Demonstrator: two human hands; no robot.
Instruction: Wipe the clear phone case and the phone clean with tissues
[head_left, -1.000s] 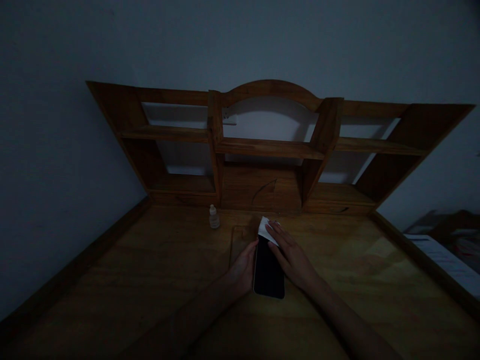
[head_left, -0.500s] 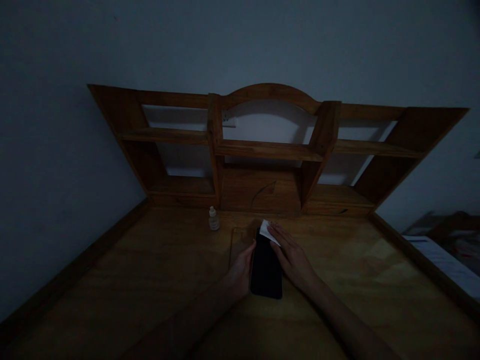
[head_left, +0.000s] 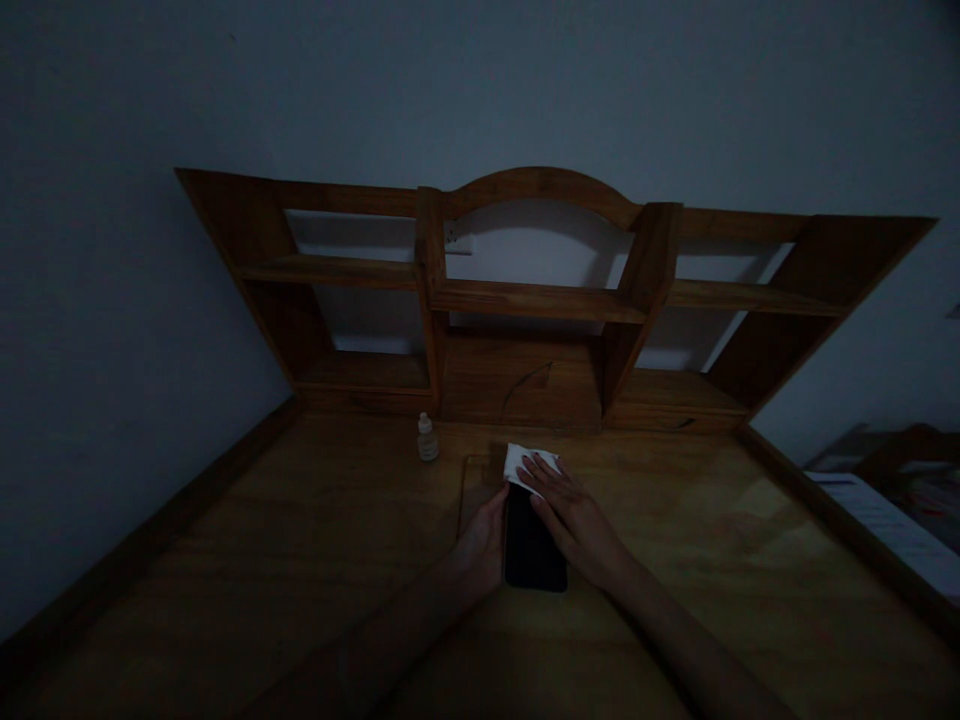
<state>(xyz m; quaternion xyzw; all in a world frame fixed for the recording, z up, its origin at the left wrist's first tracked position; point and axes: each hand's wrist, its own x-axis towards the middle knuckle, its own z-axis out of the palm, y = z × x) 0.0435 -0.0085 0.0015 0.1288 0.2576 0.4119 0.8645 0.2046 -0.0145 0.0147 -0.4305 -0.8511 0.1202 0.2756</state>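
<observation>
A dark smartphone (head_left: 535, 550) lies face up on the wooden desk, its long side running away from me. My left hand (head_left: 484, 540) grips the phone's left edge, with the thumb near its upper corner. A folded white tissue (head_left: 516, 458) covers the far end of the screen. Over it lies my right hand (head_left: 574, 510), fingers pressing the tissue against the glass. Partly hidden behind my left hand is a thin, flat rectangular item (head_left: 470, 485), seen mostly as an outline; its kind is unclear in the dim light.
A small dropper bottle (head_left: 427, 440) with a white cap stands upright left of the phone. A wooden shelf unit (head_left: 536, 300) rises along the desk's back. Raised rims (head_left: 847, 530) edge the desk's sides. Striped pale fabric (head_left: 885, 520) lies beyond the right rim.
My right hand has slid the tissue left across the phone's top end, and it now lies more spread out there. The phone has shifted very slightly right; my left hand stays at its edge.
</observation>
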